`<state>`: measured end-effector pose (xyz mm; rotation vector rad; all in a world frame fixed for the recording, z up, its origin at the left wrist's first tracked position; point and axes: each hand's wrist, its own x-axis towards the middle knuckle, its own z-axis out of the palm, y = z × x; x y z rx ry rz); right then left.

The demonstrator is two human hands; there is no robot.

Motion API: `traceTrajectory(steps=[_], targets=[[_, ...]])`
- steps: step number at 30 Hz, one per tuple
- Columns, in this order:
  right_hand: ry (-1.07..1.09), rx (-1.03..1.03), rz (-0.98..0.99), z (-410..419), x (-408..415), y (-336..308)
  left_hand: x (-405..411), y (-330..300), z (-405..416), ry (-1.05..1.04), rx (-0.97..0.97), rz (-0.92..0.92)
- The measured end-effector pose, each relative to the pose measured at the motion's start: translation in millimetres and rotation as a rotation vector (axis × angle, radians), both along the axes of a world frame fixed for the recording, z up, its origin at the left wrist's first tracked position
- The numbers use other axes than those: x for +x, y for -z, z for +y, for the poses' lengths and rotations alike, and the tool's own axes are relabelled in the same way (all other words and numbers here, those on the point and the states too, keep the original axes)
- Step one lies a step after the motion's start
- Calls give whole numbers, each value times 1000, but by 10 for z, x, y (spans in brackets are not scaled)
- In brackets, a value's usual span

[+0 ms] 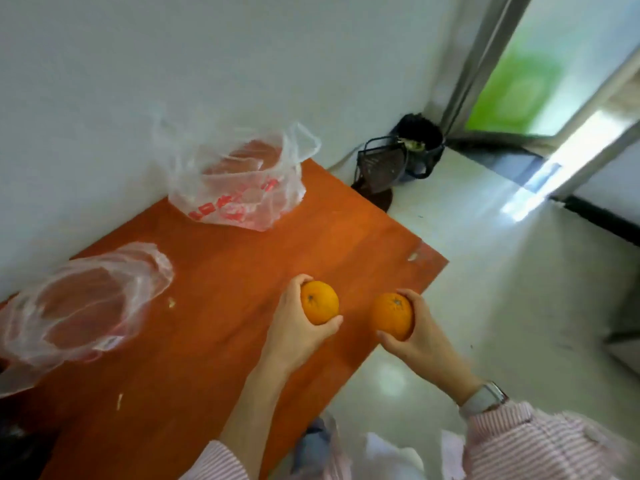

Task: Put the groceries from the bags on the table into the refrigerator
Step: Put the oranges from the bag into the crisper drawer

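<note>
So 2 oranges are out: left hand fingers curled round one orange, right hand round the other orange, above the table's right edge. Fridge not visible; both bags look nearly empty.

Oranges orange; table red-brown; sleeves pink-striped; bag red-printed.

Red print on the far plastic bag, seemingly characters, too blurred to read.
</note>
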<state>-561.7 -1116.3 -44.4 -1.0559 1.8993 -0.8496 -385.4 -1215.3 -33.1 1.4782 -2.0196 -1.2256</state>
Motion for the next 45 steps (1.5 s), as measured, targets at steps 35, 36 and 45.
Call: traceTrajectory(steps=[35,36,45], targets=[[1460,-181,509,6700,-6736,-1939,-9417,-2104,5846,1527,-300,591],[1458,-203,531,6797,-6957,-2065,-9619,-2225,5957,1507,-289,615],[1223,-405,808,7523,-9054,-3218,-11363,-3369,6566,1219,-411,893]])
